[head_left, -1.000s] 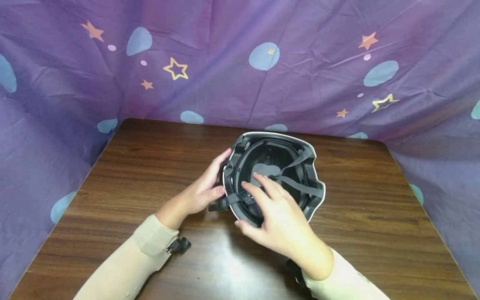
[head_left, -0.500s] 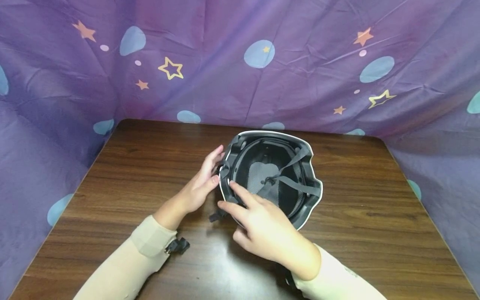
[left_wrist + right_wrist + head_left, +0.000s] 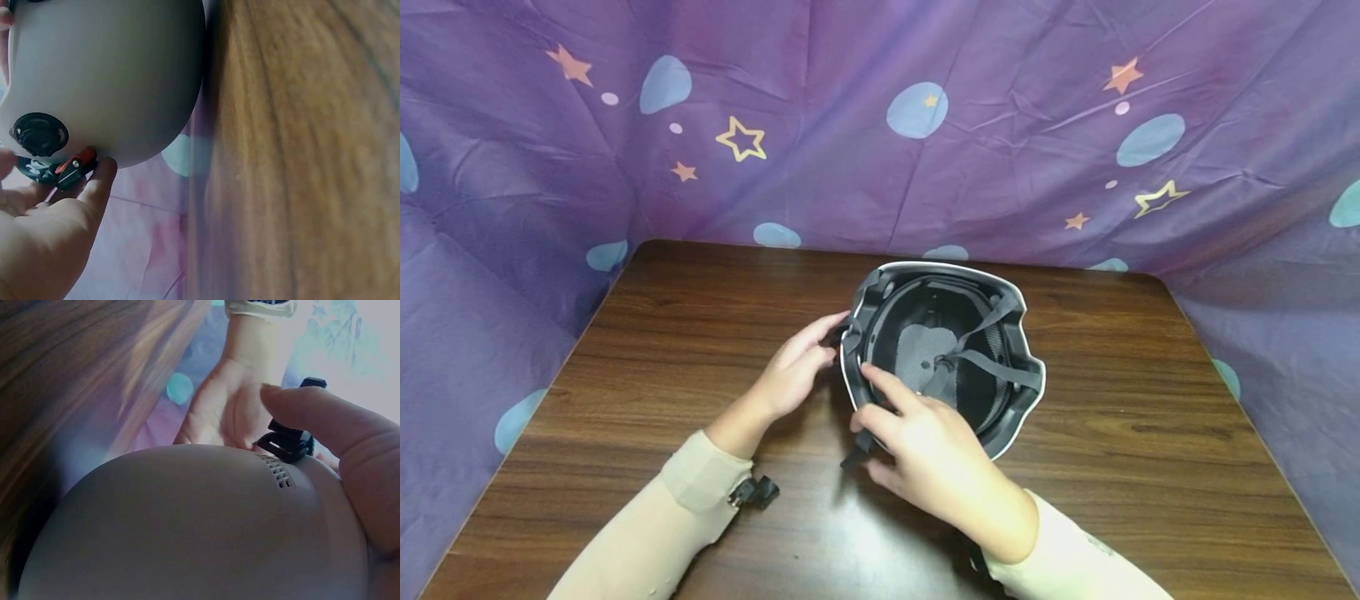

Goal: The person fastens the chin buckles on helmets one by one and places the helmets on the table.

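A white-shelled helmet (image 3: 917,333) sits hollow side up on the table, just right of the middle, its black lining tipped toward the person. Grey straps (image 3: 1000,371) run across its right half to a knotted spot over the pad. On the shell's left outside there's a round black disc (image 3: 40,134); close by, the left hand (image 3: 790,375) pinches a red-and-black clip (image 3: 75,167), thumb and fingers about it. The right hand (image 3: 928,446) comes over the near-left rim, index finger stretched against the lining, thumb outside by a black buckle (image 3: 287,447); whether it pinches that, I can't tell. Both arms wear beige sleeves (image 3: 640,517). The table (image 3: 700,283) is brown wood grain, and beyond it hangs a purple cloth (image 3: 842,75) of stars and blue blobs.
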A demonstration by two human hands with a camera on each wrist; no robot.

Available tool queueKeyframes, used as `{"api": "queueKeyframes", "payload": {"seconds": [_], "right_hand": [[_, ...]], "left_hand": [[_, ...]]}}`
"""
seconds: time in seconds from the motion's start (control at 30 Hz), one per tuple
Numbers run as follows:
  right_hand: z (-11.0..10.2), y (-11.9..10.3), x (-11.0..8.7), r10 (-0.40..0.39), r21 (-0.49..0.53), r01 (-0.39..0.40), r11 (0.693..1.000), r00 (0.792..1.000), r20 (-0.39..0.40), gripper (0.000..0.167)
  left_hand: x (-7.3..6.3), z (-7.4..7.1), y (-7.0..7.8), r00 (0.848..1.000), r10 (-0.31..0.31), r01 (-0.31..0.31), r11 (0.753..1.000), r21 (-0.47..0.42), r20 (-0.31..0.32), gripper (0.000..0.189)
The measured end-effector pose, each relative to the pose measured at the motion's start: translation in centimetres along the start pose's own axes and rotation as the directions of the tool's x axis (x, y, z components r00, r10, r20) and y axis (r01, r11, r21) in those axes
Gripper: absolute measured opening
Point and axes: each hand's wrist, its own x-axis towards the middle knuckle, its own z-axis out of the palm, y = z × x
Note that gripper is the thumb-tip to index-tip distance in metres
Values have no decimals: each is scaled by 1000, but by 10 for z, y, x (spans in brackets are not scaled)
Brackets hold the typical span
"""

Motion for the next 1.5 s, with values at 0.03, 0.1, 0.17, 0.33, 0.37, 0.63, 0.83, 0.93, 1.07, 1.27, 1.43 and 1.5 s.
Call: {"api": "queueKeyframes", "payload": {"seconds": [0.03,0.1,0.17,0.33,0.37,0.63,0.83,0.93,1.07,1.27,1.43,1.5], "right_hand": [[0,0,0,-2,-1,2,1000,1000,-7,44],[1,0,0,-9,-6,9,1000,1000,-20,40],[2,1,0,-17,-12,16,1000,999,-32,36],[2,3,0,-31,12,32,999,998,-53,31],[1,4,0,-33,27,35,999,998,-55,30],[-5,11,2,-30,145,43,989,996,-85,22],[-9,18,2,-11,235,40,971,992,-123,22],[-10,19,3,22,285,11,958,993,-114,25],[-12,19,4,45,318,-9,948,993,-107,31],[-12,21,4,57,394,-3,919,990,-125,36],[-9,21,5,64,450,-4,893,991,-118,36],[-9,20,5,72,466,-13,885,991,-110,36]], "left_hand": [[1,0,0,1000,-14,15,1000,22,-11,56],[2,-1,-1,999,-38,41,996,74,-32,51],[3,-2,-3,998,-55,58,994,92,-39,47],[5,-5,-10,995,-103,103,995,2,-16,44],[5,-6,-12,994,-109,108,994,-27,-7,44],[6,-19,-21,981,-194,196,970,-144,24,40],[6,-26,-24,960,-278,264,923,-279,-10,38],[7,-28,-22,954,-287,238,897,-372,-84,34],[9,-30,-16,935,-296,140,814,-563,-195,27],[10,-26,-2,913,-265,-57,671,-740,-310,35],[8,-13,12,922,-142,-183,657,-731,-359,37],[7,-8,16,921,-71,-235,681,-693,-382,40]]}}
